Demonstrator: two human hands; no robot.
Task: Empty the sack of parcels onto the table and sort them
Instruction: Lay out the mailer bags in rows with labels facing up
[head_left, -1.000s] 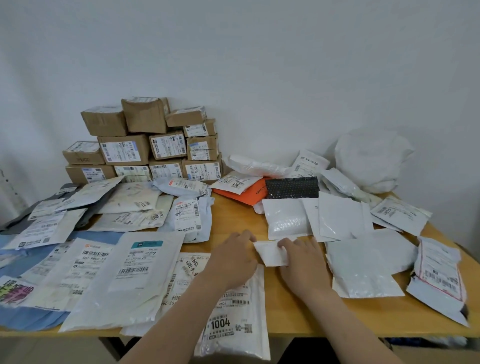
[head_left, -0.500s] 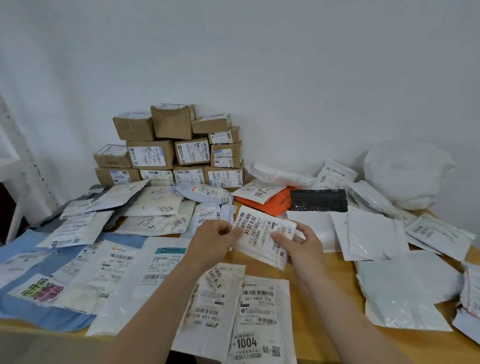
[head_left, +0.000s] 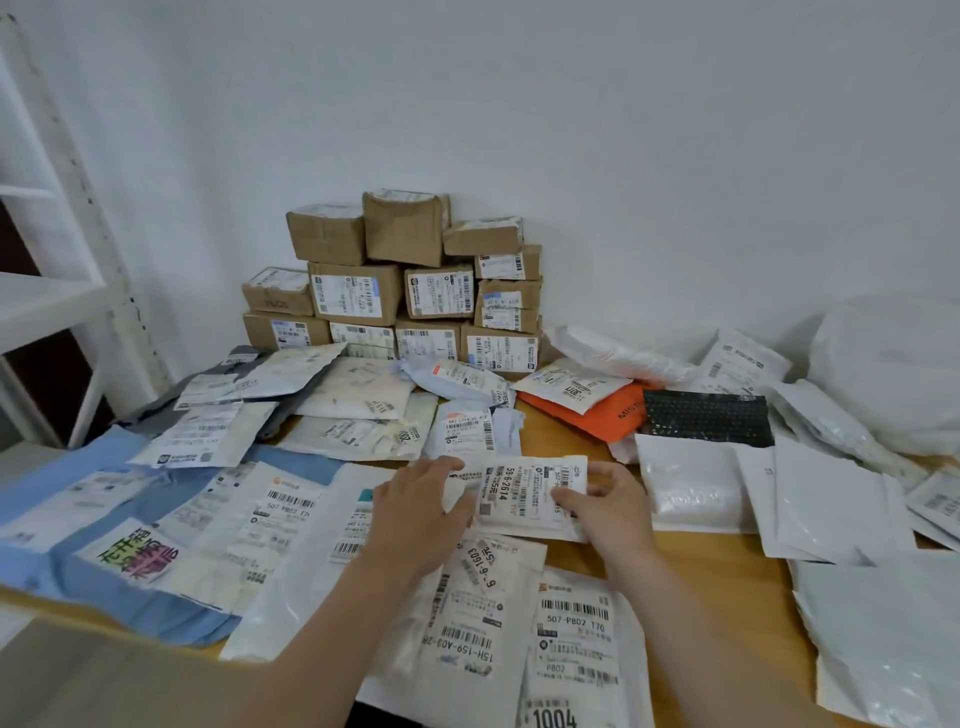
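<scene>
I see both hands at centre frame on one parcel (head_left: 524, 493), label up. Left hand (head_left: 415, 514) grips its left edge, right hand (head_left: 608, 512) pinches its right. Boxes (head_left: 358, 299) stacked behind.

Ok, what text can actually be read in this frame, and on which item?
"59-6-2614": small parcel, label up.
"507-P802 T70" and "1004": front white bag.
"15H-159-A03-28" and "6-9-1603", both upside down: middle bag.
"507 P802 T70": left white bag.
"MIST", cut off by what lies on it: orange bag.
Labels on the boxes and all other print: too small or blurred to read.
</scene>
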